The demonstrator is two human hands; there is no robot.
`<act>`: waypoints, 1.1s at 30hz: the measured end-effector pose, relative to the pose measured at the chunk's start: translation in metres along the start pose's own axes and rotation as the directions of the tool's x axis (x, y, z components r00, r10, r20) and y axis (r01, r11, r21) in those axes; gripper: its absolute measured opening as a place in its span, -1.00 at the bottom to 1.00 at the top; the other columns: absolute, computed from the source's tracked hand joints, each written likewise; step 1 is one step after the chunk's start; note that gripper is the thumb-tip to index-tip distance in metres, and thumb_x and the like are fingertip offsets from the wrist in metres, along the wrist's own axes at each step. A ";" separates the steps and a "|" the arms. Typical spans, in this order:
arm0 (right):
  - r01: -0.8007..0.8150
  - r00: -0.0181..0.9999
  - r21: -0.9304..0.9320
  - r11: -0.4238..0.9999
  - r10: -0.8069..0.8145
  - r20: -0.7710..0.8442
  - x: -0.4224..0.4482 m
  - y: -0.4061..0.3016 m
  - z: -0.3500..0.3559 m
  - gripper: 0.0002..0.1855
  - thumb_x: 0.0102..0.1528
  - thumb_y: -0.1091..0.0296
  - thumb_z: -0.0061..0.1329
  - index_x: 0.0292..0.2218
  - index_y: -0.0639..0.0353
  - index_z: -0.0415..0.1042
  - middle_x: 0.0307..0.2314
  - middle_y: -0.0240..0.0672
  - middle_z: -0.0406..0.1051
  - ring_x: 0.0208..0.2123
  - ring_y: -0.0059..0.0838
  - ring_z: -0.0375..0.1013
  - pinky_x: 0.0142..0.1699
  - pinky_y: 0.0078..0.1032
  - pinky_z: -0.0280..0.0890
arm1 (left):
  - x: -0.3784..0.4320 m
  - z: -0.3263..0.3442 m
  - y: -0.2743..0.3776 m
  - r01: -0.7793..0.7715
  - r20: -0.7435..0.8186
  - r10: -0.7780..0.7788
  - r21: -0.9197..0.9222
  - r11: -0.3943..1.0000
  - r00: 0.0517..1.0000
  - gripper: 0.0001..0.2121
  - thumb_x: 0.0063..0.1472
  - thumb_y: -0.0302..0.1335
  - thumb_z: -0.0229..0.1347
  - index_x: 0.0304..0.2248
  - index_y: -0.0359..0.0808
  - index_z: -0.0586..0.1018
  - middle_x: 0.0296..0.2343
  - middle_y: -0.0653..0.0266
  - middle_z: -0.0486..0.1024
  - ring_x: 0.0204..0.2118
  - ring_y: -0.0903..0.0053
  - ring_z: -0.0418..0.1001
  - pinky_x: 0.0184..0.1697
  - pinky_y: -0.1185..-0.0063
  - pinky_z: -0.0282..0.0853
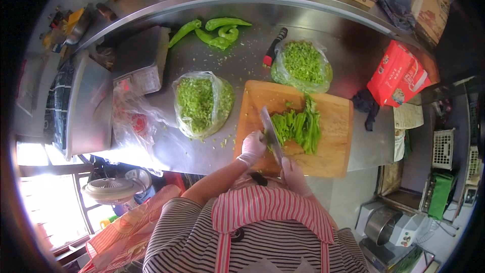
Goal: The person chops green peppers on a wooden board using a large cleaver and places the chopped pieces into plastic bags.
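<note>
My right hand [294, 177], in a thin clear glove, grips the handle of a kitchen cleaver [271, 131]. The blade stands edge down and slants over the left part of a wooden cutting board [335, 136]. My left hand [253, 146], gloved too, is curled close to the left face of the blade; whether its fingers pinch anything is hidden. Right of the blade, long strips of green pepper [303, 127] lie side by side on the board. A clear plastic bag of chopped green pepper [197, 102] stands left of the board, and another bag of chopped pepper [302, 64] stands behind it.
Several whole green peppers [218, 32] lie at the back of the steel table [204, 58]. A red-and-black handled tool [275, 47] lies by the rear bag. Left are a scale [140, 55] and crumpled plastic bags [132, 113]; right, a red packet [396, 74] and dark cloth [365, 106].
</note>
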State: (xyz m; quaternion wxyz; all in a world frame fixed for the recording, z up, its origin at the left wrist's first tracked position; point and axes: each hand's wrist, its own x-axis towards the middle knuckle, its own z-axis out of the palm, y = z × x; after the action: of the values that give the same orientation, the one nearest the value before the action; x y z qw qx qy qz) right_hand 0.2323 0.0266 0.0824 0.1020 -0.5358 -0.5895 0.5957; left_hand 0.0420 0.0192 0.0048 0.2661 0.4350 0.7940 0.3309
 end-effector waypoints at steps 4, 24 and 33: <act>0.006 1.000 -0.034 0.999 -0.005 0.003 -0.003 -0.002 0.000 -0.64 0.24 0.16 -0.30 -0.22 0.28 0.40 -0.53 0.04 0.39 -0.44 0.02 0.42 -0.30 -0.27 0.28 | -0.003 0.000 -0.001 0.006 -0.013 -0.006 -0.018 1.000 1.000 -0.88 -0.03 -0.45 0.13 -0.51 -0.31 0.47 -0.51 0.01 0.48 -0.42 0.08 0.45 -0.37 0.29 0.36; -0.151 0.982 0.072 0.986 0.141 0.127 -0.009 -0.004 -0.020 -0.65 0.23 0.10 -0.19 -0.20 0.23 0.41 -0.55 -0.32 0.43 -0.54 -0.49 0.41 -0.43 -0.51 0.29 | 0.034 -0.038 0.012 -0.244 -0.218 0.213 -0.130 0.961 0.953 -0.88 0.12 -0.43 0.03 -0.36 -0.26 0.52 -0.43 0.03 0.51 -0.36 0.07 0.47 -0.28 0.30 0.39; 0.077 0.995 -0.053 0.996 -0.080 -0.054 0.016 0.023 -0.017 -0.51 0.15 0.09 -0.09 0.01 0.23 0.33 -0.24 -0.05 0.46 -0.16 -0.20 0.46 -0.09 -0.41 0.30 | 0.227 -0.143 -0.008 -0.183 -0.305 0.334 0.432 0.883 0.892 -0.64 0.03 -0.52 0.04 -0.10 -0.25 0.43 -0.21 0.07 0.46 -0.14 0.15 0.38 -0.09 0.31 0.32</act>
State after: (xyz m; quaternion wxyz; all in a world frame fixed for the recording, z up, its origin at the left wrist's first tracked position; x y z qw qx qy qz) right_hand 0.2503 0.0423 0.0600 0.1280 -0.5312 -0.6221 0.5608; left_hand -0.1726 0.1707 0.0598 -0.0286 0.5125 0.8132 0.2744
